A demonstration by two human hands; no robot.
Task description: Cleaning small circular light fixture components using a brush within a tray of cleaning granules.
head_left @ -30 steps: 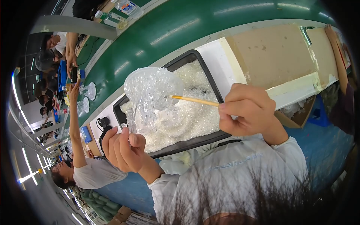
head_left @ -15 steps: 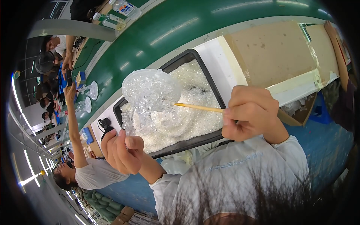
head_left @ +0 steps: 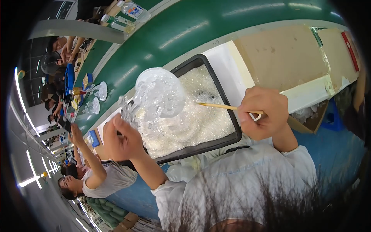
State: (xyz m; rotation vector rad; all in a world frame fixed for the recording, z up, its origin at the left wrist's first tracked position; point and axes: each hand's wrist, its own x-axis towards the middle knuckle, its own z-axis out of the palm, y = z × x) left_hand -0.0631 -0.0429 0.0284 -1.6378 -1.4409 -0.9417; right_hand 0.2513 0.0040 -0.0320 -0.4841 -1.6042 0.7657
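My left hand [head_left: 123, 138] is closed on a clear plastic ornament [head_left: 158, 92] with a round disc base, held tilted over the tray. Its narrow end, near my fingers, is smeared by motion. My right hand [head_left: 264, 113] grips a thin yellowish wooden stick [head_left: 220, 106], its tip pointing left toward the ornament and apart from the disc. Beneath both lies a black tray [head_left: 206, 67] filled with small clear glittering beads [head_left: 201, 83].
Beyond the tray runs a green tabletop [head_left: 185, 27]. A brown cardboard sheet [head_left: 278, 50] lies to the right, above an open box [head_left: 309, 118] of clear pieces. Similar clear ornaments [head_left: 101, 91] and bottles [head_left: 123, 24] stand farther left. A co-worker [head_left: 102, 178] sits at left.
The ornament has turned and shifted slightly up and to the right. My right hand has drawn the stick right, its tip now away from the ornament. The co-worker's raised arms have lowered.
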